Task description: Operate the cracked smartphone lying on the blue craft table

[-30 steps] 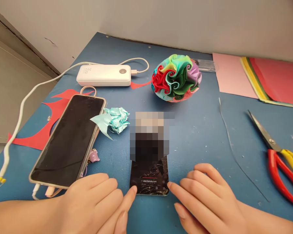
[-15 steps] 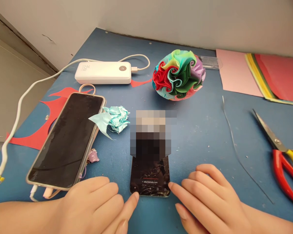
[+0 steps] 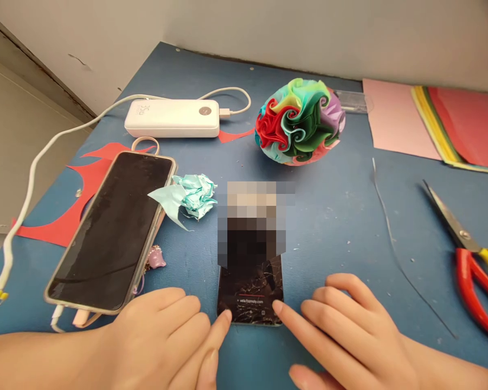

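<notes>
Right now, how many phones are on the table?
2: a big dark phone lies left, and a small cracked phone lies between the left hand and right hand.

The cracked phone lay at the table's near edge, between the left hand and right hand. A larger phone lay to its left, the power bank behind that. The paper ball sat behind; scissors lay far right.

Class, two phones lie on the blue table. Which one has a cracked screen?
The smaller phone between both hands; its glass is shattered. The larger phone, left, looks dark and unbroken.
</notes>
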Demonstrator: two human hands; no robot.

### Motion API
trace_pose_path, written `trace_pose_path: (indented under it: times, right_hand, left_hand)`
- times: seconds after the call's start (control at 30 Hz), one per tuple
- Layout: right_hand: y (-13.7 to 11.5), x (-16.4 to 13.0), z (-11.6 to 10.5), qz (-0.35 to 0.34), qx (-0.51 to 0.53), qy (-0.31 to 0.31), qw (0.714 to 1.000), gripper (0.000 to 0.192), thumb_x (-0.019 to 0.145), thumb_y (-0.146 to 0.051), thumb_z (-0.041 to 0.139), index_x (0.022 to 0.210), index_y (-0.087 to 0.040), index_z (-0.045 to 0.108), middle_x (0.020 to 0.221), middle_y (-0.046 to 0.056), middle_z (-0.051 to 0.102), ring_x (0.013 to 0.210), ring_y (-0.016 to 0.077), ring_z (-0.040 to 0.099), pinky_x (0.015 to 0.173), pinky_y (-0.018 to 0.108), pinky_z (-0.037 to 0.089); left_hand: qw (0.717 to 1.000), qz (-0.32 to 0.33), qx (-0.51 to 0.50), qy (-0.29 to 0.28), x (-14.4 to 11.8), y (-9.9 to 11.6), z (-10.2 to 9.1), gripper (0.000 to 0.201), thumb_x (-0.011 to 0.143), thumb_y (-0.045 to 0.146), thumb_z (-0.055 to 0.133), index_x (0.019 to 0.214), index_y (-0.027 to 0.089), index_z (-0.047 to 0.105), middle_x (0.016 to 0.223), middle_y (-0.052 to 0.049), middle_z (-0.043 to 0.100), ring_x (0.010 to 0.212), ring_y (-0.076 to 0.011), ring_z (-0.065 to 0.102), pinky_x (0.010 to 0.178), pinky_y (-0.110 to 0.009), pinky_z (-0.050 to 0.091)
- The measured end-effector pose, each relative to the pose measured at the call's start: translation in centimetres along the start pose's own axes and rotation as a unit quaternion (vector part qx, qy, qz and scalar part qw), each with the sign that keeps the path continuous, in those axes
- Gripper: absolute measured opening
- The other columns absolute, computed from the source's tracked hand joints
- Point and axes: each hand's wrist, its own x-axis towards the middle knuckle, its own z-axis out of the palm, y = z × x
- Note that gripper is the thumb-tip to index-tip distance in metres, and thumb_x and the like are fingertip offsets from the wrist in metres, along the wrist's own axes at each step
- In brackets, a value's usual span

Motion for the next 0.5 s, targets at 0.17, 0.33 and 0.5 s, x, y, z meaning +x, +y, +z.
trace_pose_path:
  times: [0.17, 0.33, 0.5]
  right_hand:
    - [0.1, 0.1, -0.3, -0.003, -0.002, -0.006, 1.0, 0.037, 0.095, -0.032, 0.036, 0.099, -0.008, 0.063, 0.065, 0.004, 0.059, 0.061, 0.0157, 0.054, 0.064, 0.038, 0.042]
    - [0.1, -0.4, 0.1, -0.009, 0.006, 0.008, 1.0, 0.039, 0.094, -0.032, 0.035, 0.101, -0.006, 0.063, 0.066, 0.005, 0.059, 0.062, 0.0165, 0.053, 0.064, 0.039, 0.041]
    - [-0.1, -0.3, -0.1, -0.003, 0.001, -0.002, 1.0, 0.038, 0.095, -0.032, 0.034, 0.101, -0.007, 0.062, 0.066, 0.004, 0.061, 0.063, 0.0159, 0.054, 0.064, 0.038, 0.041]
  left_hand:
    - [1.0, -0.006, -0.003, 0.011, 0.6, 0.1, 0.7, 0.026, 0.08, 0.045, 0.054, 0.09, 0.026, 0.069, 0.061, -0.003, 0.055, 0.062, -0.0226, 0.056, 0.051, -0.039, 0.051]
    - [1.0, -0.01, 0.012, 0.018, 0.9, 0.1, 1.2, 0.032, 0.08, 0.05, 0.051, 0.092, 0.025, 0.068, 0.06, -0.004, 0.054, 0.061, -0.0219, 0.055, 0.051, -0.038, 0.051]
    - [0.999, -0.012, 0.029, 0.026, 1.1, 0.1, 1.2, 0.031, 0.081, 0.048, 0.051, 0.09, 0.023, 0.068, 0.06, -0.004, 0.053, 0.061, -0.0211, 0.055, 0.052, -0.037, 0.05]
